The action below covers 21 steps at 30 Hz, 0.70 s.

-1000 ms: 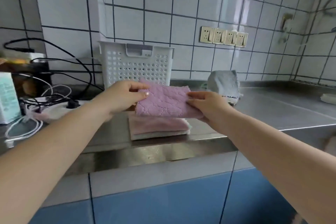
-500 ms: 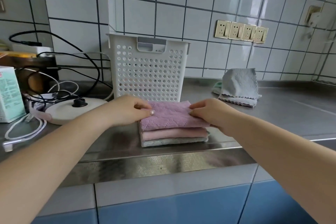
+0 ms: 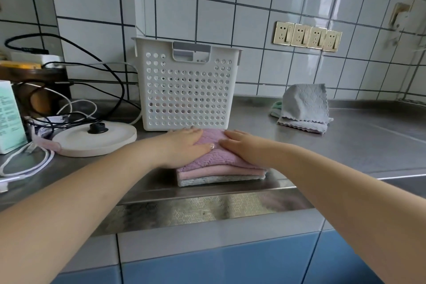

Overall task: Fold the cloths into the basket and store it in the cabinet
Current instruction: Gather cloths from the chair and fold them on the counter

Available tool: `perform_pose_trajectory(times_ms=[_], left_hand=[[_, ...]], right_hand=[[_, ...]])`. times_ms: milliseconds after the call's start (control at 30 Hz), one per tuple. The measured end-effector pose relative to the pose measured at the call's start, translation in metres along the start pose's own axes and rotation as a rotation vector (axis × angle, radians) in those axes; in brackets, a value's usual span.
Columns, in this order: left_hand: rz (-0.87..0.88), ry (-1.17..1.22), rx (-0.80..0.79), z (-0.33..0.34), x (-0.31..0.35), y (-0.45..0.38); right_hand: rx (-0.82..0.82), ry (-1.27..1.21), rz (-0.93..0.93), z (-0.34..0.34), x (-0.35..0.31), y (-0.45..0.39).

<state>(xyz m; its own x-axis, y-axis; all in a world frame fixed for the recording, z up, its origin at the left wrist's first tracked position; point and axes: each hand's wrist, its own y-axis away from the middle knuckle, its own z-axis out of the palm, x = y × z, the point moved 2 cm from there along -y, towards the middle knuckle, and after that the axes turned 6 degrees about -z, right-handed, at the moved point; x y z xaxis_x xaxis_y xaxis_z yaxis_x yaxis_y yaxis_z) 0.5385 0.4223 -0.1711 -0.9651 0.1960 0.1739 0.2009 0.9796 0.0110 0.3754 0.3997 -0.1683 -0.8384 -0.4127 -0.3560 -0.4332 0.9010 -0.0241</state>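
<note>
Steel counter: left hand & right hand lying flat, released, pressing purple cloth under palms w/ basket just beyond fingertips — should be pushing evenly.

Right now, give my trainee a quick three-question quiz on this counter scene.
1. True or false: the purple cloth tops the folded stack.
2. How many folded cloths are stacked? A) two B) three C) five
3. What stands directly behind the stack?

Key: 1. true; the left hand and right hand press flat on it. 2. B. 3. The white perforated basket; a grey cloth lies unfolded to its right.
</note>
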Motion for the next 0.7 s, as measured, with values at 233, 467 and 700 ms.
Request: perform_pose_trajectory(times_ms=[233,467,700], left_hand=[[-0.008,0.215,0.267,-0.002,-0.001,0.007],[0.275,0.434,0.569,-0.034,0.066,0.039],[0.519,0.745,0.246,0.039,0.193,0.054]], right_hand=[[0.284,0.01,0.048,-0.001,0.006,0.013],[0.692,-0.104,-0.091,-0.036,0.018,0.087],[0.791,-0.114,0.18,-0.034,0.102,0.238]])
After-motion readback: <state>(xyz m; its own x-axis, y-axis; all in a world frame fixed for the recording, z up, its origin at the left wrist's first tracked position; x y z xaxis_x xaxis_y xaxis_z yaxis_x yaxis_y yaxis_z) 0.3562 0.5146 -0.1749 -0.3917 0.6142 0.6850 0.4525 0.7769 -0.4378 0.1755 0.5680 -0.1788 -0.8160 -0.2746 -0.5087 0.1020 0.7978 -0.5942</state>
